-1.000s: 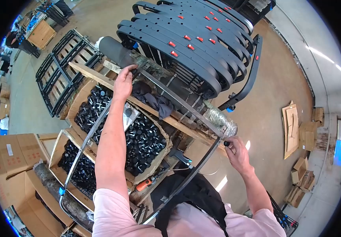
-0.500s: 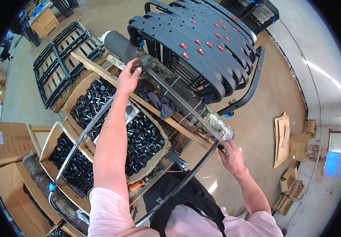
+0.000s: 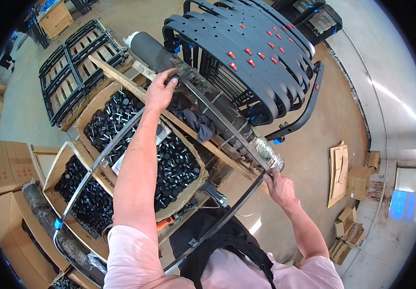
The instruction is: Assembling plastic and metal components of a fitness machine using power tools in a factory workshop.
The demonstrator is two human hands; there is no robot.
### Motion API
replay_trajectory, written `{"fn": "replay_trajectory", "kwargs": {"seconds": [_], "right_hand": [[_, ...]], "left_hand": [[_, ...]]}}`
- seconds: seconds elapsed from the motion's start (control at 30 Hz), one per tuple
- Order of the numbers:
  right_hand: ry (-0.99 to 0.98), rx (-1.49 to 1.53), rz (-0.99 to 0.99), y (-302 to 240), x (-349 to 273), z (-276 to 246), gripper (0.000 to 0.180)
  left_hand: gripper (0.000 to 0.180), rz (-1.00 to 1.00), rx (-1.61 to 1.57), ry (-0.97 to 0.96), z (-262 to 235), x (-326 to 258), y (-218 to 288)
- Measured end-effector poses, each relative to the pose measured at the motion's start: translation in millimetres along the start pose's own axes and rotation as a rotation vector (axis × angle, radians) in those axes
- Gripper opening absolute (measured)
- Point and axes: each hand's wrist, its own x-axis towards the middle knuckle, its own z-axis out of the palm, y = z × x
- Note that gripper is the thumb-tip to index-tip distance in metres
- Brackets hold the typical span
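A metal tube frame [image 3: 222, 126] is stretched before me, its far bar running diagonally between my hands. My left hand [image 3: 160, 92] is closed at the far left corner, with a round black levelling foot [image 3: 175, 77] between thumb and fingers. At the right corner my right hand [image 3: 281, 189] is closed with its fingertips against the frame; the black foot seen there earlier is now hidden by the fingers. Below my left forearm, cardboard boxes hold many black feet [image 3: 176, 164] with metal bolts. A dark cloth [image 3: 196, 121] lies beside the wooden plank [image 3: 121, 79].
Stacked dark curved frames [image 3: 246, 53] with red clips stand beyond the bar. A wrapped roll [image 3: 152, 50] lies under it. At the near side are a power tool [image 3: 213, 192] and an orange-handled tool [image 3: 165, 223]. Flattened cardboard [image 3: 339, 174] leans on the right.
The view has shifted slightly. My right fingers have moved in around the corner and cover the black foot that showed before. My left hand stays at its corner.
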Motion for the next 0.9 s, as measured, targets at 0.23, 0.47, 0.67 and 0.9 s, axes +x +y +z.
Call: {"fn": "replay_trajectory", "kwargs": {"seconds": [0.23,0.47,0.67,0.9], "right_hand": [[-0.142,-0.087,0.066,-2.5,-2.3,-12.9,0.043],[-0.086,-0.223,0.02,-30.2,-6.2,-32.2,0.051],[-0.165,-0.48,-0.108,-24.9,-6.2,-33.1,0.043],[0.043,-0.38,-0.3,-31.3,-9.9,-36.4,0.026]], "left_hand": [[0.03,-0.037,0.197,0.012,2.5,-4.9,9.2],[0.03,0.009,0.102,0.037,-5.4,-4.3,-4.1],[0.029,-0.065,0.121,0.038,-1.7,-9.4,2.5],[0.03,0.008,0.176,0.017,-11.7,-12.3,16.0]]}}
